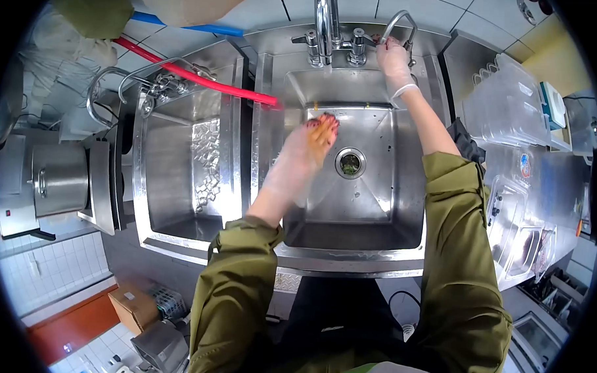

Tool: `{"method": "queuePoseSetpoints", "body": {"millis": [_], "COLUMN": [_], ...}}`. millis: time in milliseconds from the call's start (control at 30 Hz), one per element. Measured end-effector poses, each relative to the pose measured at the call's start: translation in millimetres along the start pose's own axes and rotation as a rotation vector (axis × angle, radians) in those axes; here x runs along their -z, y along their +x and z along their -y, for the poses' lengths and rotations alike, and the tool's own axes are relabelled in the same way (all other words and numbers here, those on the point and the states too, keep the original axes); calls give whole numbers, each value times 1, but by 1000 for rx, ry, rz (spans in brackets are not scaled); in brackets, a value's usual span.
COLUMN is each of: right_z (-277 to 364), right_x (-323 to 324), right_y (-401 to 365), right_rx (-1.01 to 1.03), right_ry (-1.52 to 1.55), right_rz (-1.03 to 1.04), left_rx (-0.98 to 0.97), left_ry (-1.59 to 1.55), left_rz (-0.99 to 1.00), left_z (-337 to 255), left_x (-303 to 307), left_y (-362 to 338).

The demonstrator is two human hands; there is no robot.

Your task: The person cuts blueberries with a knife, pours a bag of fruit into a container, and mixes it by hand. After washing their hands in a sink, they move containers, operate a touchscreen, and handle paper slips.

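Note:
My left hand (295,163), in a clear glove and blurred by motion, is over the left part of the sink basin (352,238). Its fingers are pressed together, with orange-brown colour and dark red tips; I cannot make out what they hold, if anything. My right hand (393,63), also gloved, reaches to the back right of the sink. Its fingers close round the end of a thin curved tap (409,23), beside the main faucet (325,29) and its knob handles. Green scraps lie in the drain (349,163).
A red hose (197,78) hangs over the left sink's back edge, its end above my basin. Ice-like cubes (206,163) lie in the left sink (170,202). Stacked clear plastic containers (505,105) stand at right, above a metal counter (555,189). A lidded pot (61,178) is far left.

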State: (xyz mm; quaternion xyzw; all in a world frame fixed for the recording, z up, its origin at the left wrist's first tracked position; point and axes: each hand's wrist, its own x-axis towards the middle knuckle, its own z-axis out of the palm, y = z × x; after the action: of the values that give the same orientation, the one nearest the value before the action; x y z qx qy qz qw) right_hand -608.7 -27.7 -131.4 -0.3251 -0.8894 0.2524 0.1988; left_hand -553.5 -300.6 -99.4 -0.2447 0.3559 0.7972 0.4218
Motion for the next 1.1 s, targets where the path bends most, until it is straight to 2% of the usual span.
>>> {"method": "queuePoseSetpoints", "body": {"millis": [67,100,200,267,300,367,400,433,467,533,633,767,900,1000,1100], "right_z": [-4,-3,-9,0,-21,-23,-18,-2,-2,11,24,32,46,43,54], "right_x": [-5,-5,-11,0,-20,-19,-13,1,1,15,15,-14,-35,-62,-60], "right_y": [-5,-9,-29,-63,-73,-96,-114,-129,-136,-153,-165,-165,-160,-148,-150], "right_rx": [19,-35,-139,-253,-190,-426,-730,-875,-963,-1059,-1091,-1232,-1110,-1208,-1073], "right_ry": [57,64,383,682,664,813,972,1173,1173,1370,1366,1459,1548,1513,1505], "right_rz": [-17,-31,-98,-60,-51,113,269,316,436,489,538,634,673,651,619], "left_rx": [-9,17,104,165,220,296,334,386,348,269,-126,-85,15,31,44], "left_ry": [74,116,258,371,416,537,596,621,687,817,1108,1047,803,705,654], "left_rz": [-42,-7,78,126,135,130,128,126,162,233,480,261,122,91,88], "left_z": [-12,-17,-28,-32,-32,-28,-26,-26,-24,-20,-21,-31,-43,-50,-51], "left_x": [-25,-28,-31,-34,-32,-37,-39,-33,-31,-24,0,-5,14,26,38], "left_y": [7,16,39,53,63,68,71,80,79,76,69,45,48,35,26]}}
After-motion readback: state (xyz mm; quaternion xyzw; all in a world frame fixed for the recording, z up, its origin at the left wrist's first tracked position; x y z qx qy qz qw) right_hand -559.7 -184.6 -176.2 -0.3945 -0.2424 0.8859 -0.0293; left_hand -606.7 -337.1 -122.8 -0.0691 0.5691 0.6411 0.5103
